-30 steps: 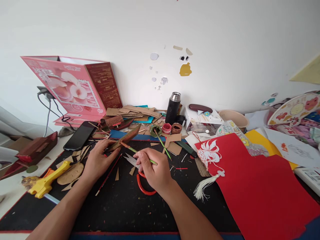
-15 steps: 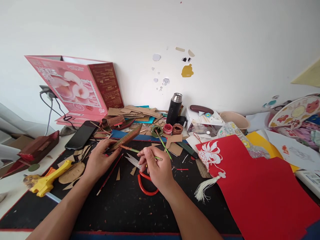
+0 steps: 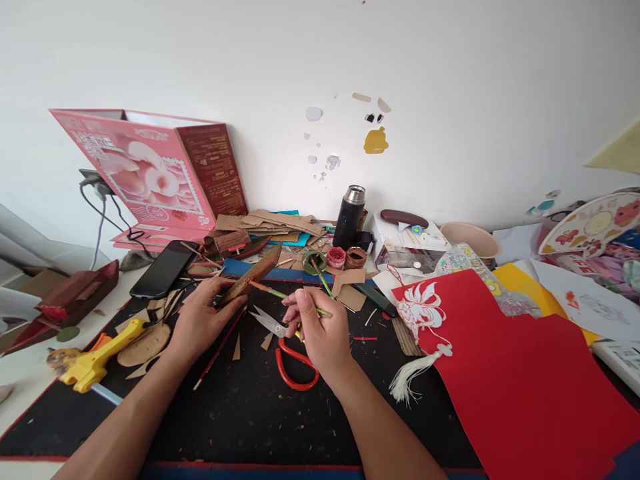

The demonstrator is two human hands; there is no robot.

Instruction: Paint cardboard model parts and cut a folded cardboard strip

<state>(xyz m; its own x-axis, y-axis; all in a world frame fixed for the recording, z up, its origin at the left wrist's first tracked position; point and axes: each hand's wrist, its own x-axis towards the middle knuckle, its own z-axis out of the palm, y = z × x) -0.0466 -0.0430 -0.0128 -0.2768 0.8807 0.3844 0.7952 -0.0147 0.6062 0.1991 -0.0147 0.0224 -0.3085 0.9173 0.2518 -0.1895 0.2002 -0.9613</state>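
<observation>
My left hand point(image 3: 207, 313) is closed on a small cardboard boat point(image 3: 256, 273), painted brown and tilted, its pointed end up and to the right. Between the fingers of my right hand point(image 3: 320, 327) is a green-handled paintbrush point(image 3: 270, 289), its brown-stained tip touching the boat's side. Below my right hand lie scissors point(image 3: 300, 367) with red handles, the blades pointing up-left. A thin red brush point(image 3: 220, 350) rests on the black mat near my left hand. Beyond the hands stand open paint jars: green point(image 3: 314, 261) with a brush in it, red point(image 3: 336, 257) and brown point(image 3: 357, 257).
A yellow glue gun point(image 3: 103, 353), a phone point(image 3: 163, 270) and a finished-looking boat point(image 3: 75, 300) lie left. Cardboard strips point(image 3: 265, 223) pile up at the back beside a black flask point(image 3: 349, 220). Red paper point(image 3: 525, 387) with a tassel ornament point(image 3: 417, 373) covers the right side.
My right hand and the brush have shifted slightly to the right, the tip moving along the boat's side. The boat is turned a little in my left hand.
</observation>
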